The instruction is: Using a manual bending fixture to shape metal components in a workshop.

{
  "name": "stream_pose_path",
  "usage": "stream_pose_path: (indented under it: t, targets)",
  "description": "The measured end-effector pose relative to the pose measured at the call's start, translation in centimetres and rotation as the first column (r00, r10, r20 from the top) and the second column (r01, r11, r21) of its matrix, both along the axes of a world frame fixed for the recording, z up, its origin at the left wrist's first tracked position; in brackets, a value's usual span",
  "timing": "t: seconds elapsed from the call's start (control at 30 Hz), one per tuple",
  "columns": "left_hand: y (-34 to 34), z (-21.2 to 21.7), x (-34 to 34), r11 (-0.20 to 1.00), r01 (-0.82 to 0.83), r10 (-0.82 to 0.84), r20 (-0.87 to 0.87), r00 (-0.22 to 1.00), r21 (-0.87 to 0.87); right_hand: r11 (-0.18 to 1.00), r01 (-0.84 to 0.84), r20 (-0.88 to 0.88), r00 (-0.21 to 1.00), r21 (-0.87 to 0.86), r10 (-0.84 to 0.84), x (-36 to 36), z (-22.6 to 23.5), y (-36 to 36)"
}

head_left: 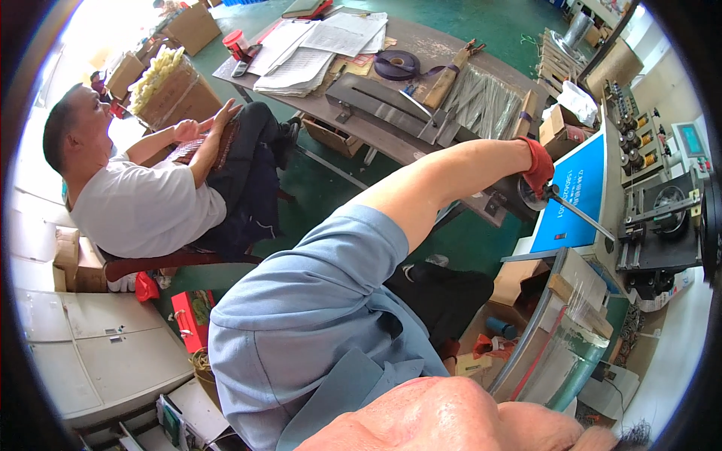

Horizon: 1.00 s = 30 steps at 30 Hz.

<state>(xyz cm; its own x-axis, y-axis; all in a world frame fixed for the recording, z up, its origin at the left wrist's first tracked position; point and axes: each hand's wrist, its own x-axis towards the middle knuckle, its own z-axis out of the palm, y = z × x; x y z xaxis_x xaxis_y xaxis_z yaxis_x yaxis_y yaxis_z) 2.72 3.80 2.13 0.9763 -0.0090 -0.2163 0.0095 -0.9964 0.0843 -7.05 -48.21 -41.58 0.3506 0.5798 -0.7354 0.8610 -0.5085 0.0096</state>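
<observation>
My left hand [538,169], in a red glove, reaches across to the right, past the end of the workbench. Its fingers curl downward and look closed, but whatever they hold is hidden by the glove. Directly under the fingers is a round metal wheel [531,192]. Beside them, a thin metal rod [583,212] with a dark fitting at its near end slants down to the right, toward a machine [662,225] with a dark plate and spools. A blue panel [573,199] stands behind the rod. My right hand is out of the picture.
The workbench [421,154] carries papers [301,56], a dark ribbon roll [396,65], a long metal block [383,105] and bundled clear strips [485,98]. A seated person [158,195] is at the left. A curved-edged table [556,338] and cardboard boxes [519,289] stand close on my right.
</observation>
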Motion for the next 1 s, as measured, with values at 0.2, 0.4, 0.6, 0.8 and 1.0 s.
stream_pose_path:
  t: [0.2, 0.4, 0.6, 0.8, 1.0]
  targets:
    - [0.0, 2.1, 0.6, 0.999, -0.029, 0.025, -0.082, 0.996, -0.04, 0.25, 0.921, -0.521, 0.377, 0.299, -0.766, -0.6, -1.1, -5.0]
    - [0.7, -1.8, -2.1, 0.949, 0.089, 0.072, 0.483, 0.873, -0.303, 0.282, 0.926, -0.542, 0.377, 0.252, -0.751, 1.0, 4.6, -0.6]
    - [-0.5, -1.2, -3.2, 0.952, -0.029, 0.165, 0.432, 0.887, -0.304, 0.362, 0.853, -0.45, 0.51, 0.377, -0.733, 3.6, 8.9, 2.5]
    - [-0.7, -1.9, -3.9, 0.948, -0.078, 0.233, 0.505, 0.831, -0.309, 0.413, 0.782, -0.394, 0.601, 0.467, -0.695, 5.6, 10.6, 6.0]
    - [-0.4, -1.7, -3.8, 0.942, -0.037, 0.221, 0.535, 0.815, -0.334, 0.398, 0.757, -0.384, 0.622, 0.518, -0.683, 4.2, 10.2, 8.6]
